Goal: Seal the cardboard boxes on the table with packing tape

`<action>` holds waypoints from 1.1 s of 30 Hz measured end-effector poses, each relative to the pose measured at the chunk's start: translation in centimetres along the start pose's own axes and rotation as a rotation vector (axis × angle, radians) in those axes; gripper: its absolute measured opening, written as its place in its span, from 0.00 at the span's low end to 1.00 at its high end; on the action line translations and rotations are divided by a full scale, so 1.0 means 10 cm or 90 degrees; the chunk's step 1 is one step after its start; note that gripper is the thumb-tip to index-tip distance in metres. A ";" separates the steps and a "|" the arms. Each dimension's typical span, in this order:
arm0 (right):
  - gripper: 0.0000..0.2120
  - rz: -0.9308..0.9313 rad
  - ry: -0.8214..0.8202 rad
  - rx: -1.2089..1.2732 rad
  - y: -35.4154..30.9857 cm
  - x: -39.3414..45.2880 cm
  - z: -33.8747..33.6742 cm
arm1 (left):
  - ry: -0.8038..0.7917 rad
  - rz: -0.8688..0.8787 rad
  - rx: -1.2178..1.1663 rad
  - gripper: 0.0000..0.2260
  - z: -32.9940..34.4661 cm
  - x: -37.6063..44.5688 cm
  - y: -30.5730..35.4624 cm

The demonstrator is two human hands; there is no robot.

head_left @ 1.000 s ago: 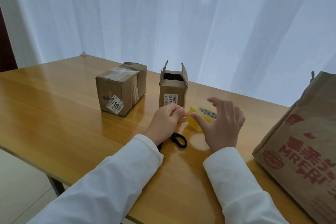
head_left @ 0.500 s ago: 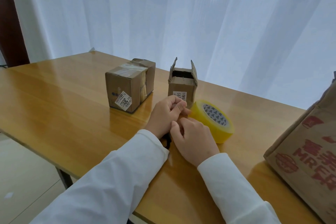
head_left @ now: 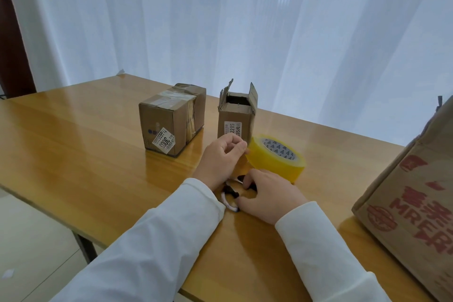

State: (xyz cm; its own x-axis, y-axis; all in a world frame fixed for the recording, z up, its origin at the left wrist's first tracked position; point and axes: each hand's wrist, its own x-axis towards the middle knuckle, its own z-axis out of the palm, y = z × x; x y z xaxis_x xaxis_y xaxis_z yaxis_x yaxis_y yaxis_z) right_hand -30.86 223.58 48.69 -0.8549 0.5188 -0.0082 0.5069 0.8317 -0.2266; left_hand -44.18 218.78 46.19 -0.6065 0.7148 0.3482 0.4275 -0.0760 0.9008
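Left box [head_left: 171, 119], far left: taped over; small box [head_left: 235, 119], centre: flaps up, unsealed; tape roll [head_left: 277, 157] just right of it, its end pinched by left hand [head_left: 221, 159]; right hand [head_left: 267, 195] grasping scissors [head_left: 231, 191].

Glossy wooden table [head_left: 73, 144] before sheer white curtains [head_left: 245, 31], daylight behind; pale floor [head_left: 29, 240].

I count two small cardboard boxes [head_left: 171, 119] [head_left: 236, 117], one roll of yellow tape [head_left: 277, 158], one pair of scissors [head_left: 231, 193], one big printed carton [head_left: 414, 196], and my two hands [head_left: 223, 162] [head_left: 269, 195].
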 end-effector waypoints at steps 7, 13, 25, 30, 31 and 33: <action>0.26 0.029 -0.052 0.006 0.08 -0.03 -0.07 | -0.073 -0.070 -0.067 0.08 -0.03 0.05 0.01; 0.24 0.104 -0.042 -0.020 0.21 -0.01 -0.13 | -0.029 -0.034 -0.057 0.07 -0.04 0.02 0.00; 0.18 0.083 -0.059 0.058 0.46 -0.02 -0.20 | -0.065 -0.169 -0.247 0.11 -0.05 0.05 0.02; 0.21 0.089 -0.052 0.058 0.47 0.00 -0.19 | -0.096 -0.177 -0.275 0.11 -0.03 0.05 0.01; 0.20 0.087 -0.050 0.062 0.48 0.01 -0.19 | -0.096 -0.176 -0.275 0.11 -0.03 0.06 0.01; 0.17 0.072 -0.044 0.060 0.50 0.01 -0.19 | -0.087 -0.169 -0.259 0.10 -0.02 0.06 0.02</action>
State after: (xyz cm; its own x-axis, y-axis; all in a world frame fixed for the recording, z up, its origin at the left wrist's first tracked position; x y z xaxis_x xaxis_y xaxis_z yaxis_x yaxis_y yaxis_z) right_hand -28.26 228.18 49.39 -0.8004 0.5901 -0.1051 0.5901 0.7452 -0.3106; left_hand -44.62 219.00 46.63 -0.5545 0.8282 0.0808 -0.0422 -0.1249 0.9913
